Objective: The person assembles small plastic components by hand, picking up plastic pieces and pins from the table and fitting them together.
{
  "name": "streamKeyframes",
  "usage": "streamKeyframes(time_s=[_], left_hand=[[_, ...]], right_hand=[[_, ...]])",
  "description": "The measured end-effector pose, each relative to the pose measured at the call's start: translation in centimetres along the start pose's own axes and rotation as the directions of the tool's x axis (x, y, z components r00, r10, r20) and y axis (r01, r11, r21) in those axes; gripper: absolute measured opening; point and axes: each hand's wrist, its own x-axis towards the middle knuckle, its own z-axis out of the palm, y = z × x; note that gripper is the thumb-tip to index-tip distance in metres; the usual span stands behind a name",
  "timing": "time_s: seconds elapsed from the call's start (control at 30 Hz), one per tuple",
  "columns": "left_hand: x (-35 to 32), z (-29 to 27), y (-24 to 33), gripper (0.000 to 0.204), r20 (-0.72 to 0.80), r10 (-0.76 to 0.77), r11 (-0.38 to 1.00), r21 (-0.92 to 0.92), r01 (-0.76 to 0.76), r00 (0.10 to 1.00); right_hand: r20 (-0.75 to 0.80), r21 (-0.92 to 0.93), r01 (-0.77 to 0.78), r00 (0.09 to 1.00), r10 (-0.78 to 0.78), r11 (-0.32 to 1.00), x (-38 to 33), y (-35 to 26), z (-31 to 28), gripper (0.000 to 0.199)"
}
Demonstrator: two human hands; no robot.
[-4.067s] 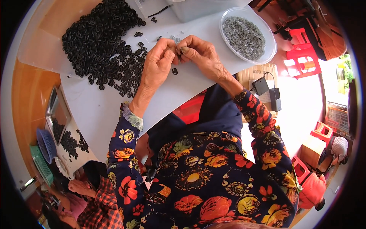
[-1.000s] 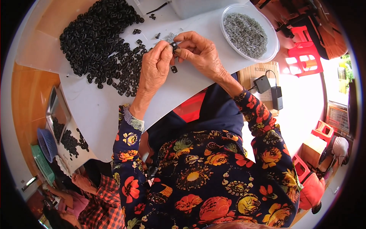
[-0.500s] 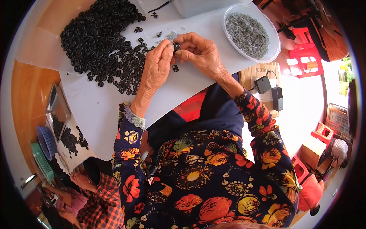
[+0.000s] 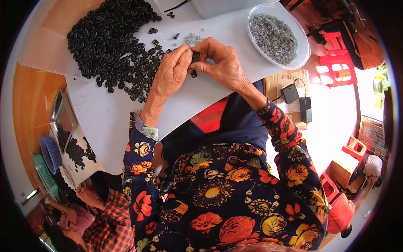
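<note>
My left hand and my right hand meet over the white tabletop, fingertips pinched together on one small black plastic part. Fingers cover most of that part. Just below the fingertips, another black part lies on the table. Left of my hands spreads a big heap of the same black parts, thinning out toward my left wrist. A few loose clear slivers lie beyond my fingers, with a small black peg-like piece beside them.
A round clear tub of small greyish pieces stands right on the table. Below it are a cardboard box and black adapters. Lower left, another person in a checked shirt sits near a metal tray and baskets.
The right fingers have shifted slightly and closed further over the black part, hiding more of it. Both hands remain in nearly the same place.
</note>
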Motion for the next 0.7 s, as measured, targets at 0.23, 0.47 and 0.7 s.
streamKeyframes(time_s=[0.23, 0.47, 0.7], left_hand=[[-0.4, 0.4, -0.3, 0.028, -0.031, 0.053, 0.998, -0.039, -0.054, 0.998], [-0.5, 0.5, -0.5, 0.026, -0.046, 0.077, 0.997, 0.021, -0.076, 0.996], [-0.6, 0.4, -0.1, 0.025, -0.017, 0.061, 0.998, -0.014, -0.062, 0.998]], right_hand=[[0.033, -0.108, 0.033, 0.999, -0.030, 0.994, 0.0, -0.6, -0.2, 0.029], [0.034, -0.207, 0.087, 0.996, -0.081, 0.974, 0.0, -0.8, -0.1, 0.030], [0.041, -0.228, 0.108, 0.994, -0.101, 0.968, 0.0, -1.4, 0.0, 0.027]])
